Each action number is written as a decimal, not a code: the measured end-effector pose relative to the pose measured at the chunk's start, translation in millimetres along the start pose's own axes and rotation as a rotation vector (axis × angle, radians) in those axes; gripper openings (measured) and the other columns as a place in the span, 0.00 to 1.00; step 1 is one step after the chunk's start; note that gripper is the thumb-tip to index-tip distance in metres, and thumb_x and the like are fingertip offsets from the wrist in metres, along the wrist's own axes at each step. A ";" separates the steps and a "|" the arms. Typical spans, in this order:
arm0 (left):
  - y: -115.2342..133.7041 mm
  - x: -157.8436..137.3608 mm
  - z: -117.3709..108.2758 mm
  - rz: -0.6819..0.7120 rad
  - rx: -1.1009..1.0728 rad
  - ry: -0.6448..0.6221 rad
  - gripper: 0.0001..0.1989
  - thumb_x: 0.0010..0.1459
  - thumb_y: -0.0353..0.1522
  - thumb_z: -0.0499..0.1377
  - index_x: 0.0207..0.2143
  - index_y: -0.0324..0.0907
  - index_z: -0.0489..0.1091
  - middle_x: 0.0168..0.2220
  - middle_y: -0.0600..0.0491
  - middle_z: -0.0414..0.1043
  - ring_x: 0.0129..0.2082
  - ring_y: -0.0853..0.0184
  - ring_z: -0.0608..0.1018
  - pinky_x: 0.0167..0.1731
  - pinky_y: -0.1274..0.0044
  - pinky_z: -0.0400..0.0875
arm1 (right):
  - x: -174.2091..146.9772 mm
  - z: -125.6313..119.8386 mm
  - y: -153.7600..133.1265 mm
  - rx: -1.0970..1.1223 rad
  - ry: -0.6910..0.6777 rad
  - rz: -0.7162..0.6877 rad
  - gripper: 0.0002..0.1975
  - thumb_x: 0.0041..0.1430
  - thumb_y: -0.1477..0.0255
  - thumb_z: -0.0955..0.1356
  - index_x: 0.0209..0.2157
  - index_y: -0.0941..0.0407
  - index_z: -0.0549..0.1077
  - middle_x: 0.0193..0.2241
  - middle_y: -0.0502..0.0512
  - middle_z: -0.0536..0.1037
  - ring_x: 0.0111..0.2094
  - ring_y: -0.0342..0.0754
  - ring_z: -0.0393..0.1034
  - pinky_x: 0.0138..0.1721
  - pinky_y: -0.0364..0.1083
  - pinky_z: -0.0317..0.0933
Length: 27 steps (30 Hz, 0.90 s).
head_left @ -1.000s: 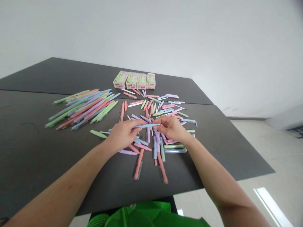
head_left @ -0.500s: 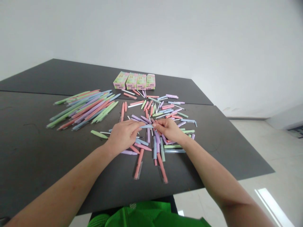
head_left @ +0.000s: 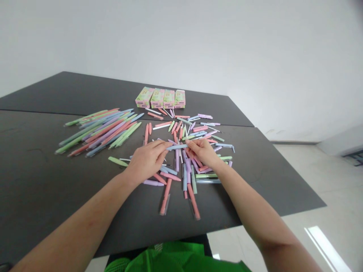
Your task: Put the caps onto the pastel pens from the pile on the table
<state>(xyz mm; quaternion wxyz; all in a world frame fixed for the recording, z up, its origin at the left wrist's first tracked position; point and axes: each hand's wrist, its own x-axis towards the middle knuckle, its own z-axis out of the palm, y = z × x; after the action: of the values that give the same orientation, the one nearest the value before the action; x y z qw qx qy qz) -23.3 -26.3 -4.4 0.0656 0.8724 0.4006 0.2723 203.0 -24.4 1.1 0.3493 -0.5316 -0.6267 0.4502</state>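
Between my two hands a light blue pen (head_left: 176, 147) lies level above the scattered parts. My left hand (head_left: 147, 158) pinches its left end, and my right hand (head_left: 202, 152) grips its right end with thumb and fingers. Both pen ends are hidden by my fingers. Below and around my hands lie loose pen barrels, caps and white refills in pink, purple, green and blue. Nearest me are a pink barrel with a clear cap (head_left: 166, 198) and another pink barrel (head_left: 194, 202). A green barrel (head_left: 117, 161) rests left of my left hand.
A heap of whole-looking pens (head_left: 102, 130) in several colours lies on the left of the dark table (head_left: 56, 196). Several pink and green boxes (head_left: 144, 97) stand in a row at the back. A seam crosses the table; a wall rises behind it.
The blue pen and my right hand have risen slightly, and the pen now tilts up a little toward the right. Both hands keep hold of it.
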 end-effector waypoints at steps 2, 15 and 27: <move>-3.3 0.8 0.0 0.005 -0.028 0.002 0.18 0.65 0.30 0.47 0.53 0.44 0.70 0.49 0.50 0.74 0.48 0.64 0.76 0.47 0.74 0.71 | 1.8 -3.1 1.1 0.072 0.025 0.017 0.27 0.57 0.47 0.63 0.23 0.57 0.71 0.12 0.46 0.63 0.12 0.37 0.49 0.15 0.41 0.43; -67.0 -2.2 -29.8 -0.449 0.251 0.213 0.27 0.53 0.18 0.49 0.56 0.31 0.63 0.53 0.36 0.63 0.55 0.50 0.66 0.57 0.59 0.61 | 7.0 -23.5 4.2 0.258 0.252 0.035 0.21 0.55 0.52 0.66 0.27 0.57 0.71 0.12 0.43 0.60 0.13 0.36 0.44 0.19 0.42 0.57; -72.3 -0.7 -22.4 -0.444 0.384 0.179 0.21 0.58 0.23 0.47 0.53 0.32 0.68 0.54 0.38 0.65 0.56 0.53 0.66 0.56 0.64 0.62 | 9.7 -24.3 9.2 0.257 0.251 0.027 0.19 0.54 0.56 0.67 0.25 0.59 0.72 0.13 0.43 0.60 0.12 0.34 0.44 0.14 0.40 0.40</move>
<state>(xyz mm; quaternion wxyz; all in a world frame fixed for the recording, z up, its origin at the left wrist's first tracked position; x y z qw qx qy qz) -83.5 19.4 -9.9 -0.0782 0.7324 0.6299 0.2464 226.6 -9.9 0.7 0.4837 -0.5429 -0.5084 0.4613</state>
